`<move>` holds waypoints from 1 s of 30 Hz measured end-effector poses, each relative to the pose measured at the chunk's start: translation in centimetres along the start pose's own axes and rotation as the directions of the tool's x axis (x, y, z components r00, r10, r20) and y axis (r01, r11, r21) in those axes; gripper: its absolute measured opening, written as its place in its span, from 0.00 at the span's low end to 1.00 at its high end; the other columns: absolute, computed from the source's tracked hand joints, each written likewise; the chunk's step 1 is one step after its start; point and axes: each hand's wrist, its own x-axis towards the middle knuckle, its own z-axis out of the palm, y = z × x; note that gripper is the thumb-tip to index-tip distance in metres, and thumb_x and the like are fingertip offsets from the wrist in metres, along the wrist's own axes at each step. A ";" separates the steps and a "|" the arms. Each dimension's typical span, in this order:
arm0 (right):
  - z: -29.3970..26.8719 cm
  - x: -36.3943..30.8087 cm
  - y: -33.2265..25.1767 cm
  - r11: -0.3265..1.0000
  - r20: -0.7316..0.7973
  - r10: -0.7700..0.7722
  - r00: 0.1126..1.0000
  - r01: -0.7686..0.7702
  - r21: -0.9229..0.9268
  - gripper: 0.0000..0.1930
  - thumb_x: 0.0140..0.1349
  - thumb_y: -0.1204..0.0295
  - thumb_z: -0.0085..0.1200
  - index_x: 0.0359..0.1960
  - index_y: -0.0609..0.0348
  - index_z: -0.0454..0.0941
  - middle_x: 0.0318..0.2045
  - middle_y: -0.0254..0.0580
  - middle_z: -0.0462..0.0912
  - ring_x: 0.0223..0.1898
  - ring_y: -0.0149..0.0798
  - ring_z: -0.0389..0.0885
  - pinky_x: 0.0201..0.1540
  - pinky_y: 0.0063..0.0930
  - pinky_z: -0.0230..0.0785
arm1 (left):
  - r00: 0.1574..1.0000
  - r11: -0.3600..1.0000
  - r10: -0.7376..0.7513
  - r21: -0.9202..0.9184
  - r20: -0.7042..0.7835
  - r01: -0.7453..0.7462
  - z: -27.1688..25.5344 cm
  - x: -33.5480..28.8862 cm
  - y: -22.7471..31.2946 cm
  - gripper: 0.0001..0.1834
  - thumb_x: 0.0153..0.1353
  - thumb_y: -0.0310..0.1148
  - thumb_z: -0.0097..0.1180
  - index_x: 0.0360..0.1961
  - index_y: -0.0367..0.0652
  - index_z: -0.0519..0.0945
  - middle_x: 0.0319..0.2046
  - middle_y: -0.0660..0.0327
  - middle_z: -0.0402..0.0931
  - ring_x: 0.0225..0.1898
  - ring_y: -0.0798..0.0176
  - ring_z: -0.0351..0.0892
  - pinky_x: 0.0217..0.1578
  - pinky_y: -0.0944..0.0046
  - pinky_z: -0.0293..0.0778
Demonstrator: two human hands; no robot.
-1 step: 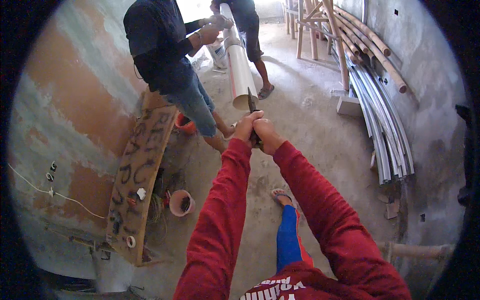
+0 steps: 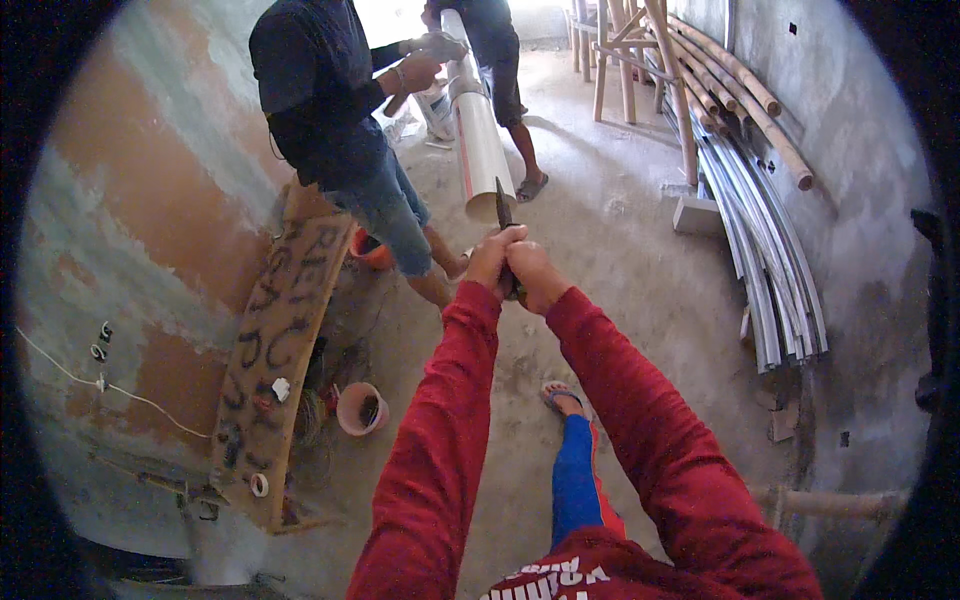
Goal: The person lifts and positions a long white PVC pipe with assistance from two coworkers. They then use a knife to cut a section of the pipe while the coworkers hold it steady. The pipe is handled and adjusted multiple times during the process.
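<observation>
Both my arms reach forward in red sleeves. My left hand (image 2: 490, 260) and my right hand (image 2: 537, 274) are closed together round the handle of a tool with a narrow, pointed dark blade (image 2: 502, 205). Its handle is mostly covered by my fingers. The blade points up and away, overlapping the open near end of a large white pipe (image 2: 482, 140) with a red stripe; whether they touch, I cannot tell. A person in a dark top and denim shorts (image 2: 310, 90) stands left of the pipe, hands close to its collar. Another person's legs (image 2: 495, 50) show behind it.
A lettered wooden board (image 2: 265, 350) leans along the left wall. Beside it stand a pink bucket (image 2: 361, 410) and an orange bucket (image 2: 370, 250). Metal channels (image 2: 765, 250), bamboo poles (image 2: 740, 85) and a pale block (image 2: 698, 214) lie along the right wall. A wooden stand (image 2: 625, 70) rises behind.
The hands of the person on the left have shifted slightly near the pipe. My own hands and the blade keep almost the same place.
</observation>
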 end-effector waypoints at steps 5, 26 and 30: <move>0.2 -2.0 0.2 0.997 0.041 0.033 0.999 -0.036 0.067 0.08 0.61 0.68 0.44 0.31 0.57 0.75 0.23 0.38 0.77 0.20 0.36 0.75 0.19 0.33 0.66 | 0.995 0.997 -0.073 -0.006 -0.063 0.072 -0.3 0.6 -0.8 0.12 0.54 0.40 0.63 0.32 0.47 0.75 0.26 0.66 0.73 0.23 0.67 0.72 0.25 0.63 0.69; -1.0 2.4 2.7 0.982 0.147 -0.184 0.972 0.187 -0.010 0.15 0.59 0.68 0.43 0.42 0.65 0.73 0.33 0.46 0.79 0.32 0.41 0.79 0.30 0.39 0.71 | 0.997 0.996 -0.033 0.082 -0.070 0.039 0.0 -0.4 0.1 0.14 0.55 0.40 0.61 0.39 0.45 0.78 0.31 0.64 0.74 0.32 0.66 0.74 0.33 0.65 0.71; 0.2 0.4 1.8 0.999 0.057 -0.026 0.998 0.024 0.039 0.12 0.62 0.72 0.40 0.42 0.62 0.74 0.32 0.41 0.80 0.29 0.40 0.80 0.26 0.36 0.72 | 0.996 0.998 -0.050 0.023 -0.077 0.051 -0.1 -0.7 0.1 0.12 0.53 0.41 0.65 0.32 0.46 0.77 0.27 0.65 0.76 0.25 0.65 0.75 0.28 0.63 0.72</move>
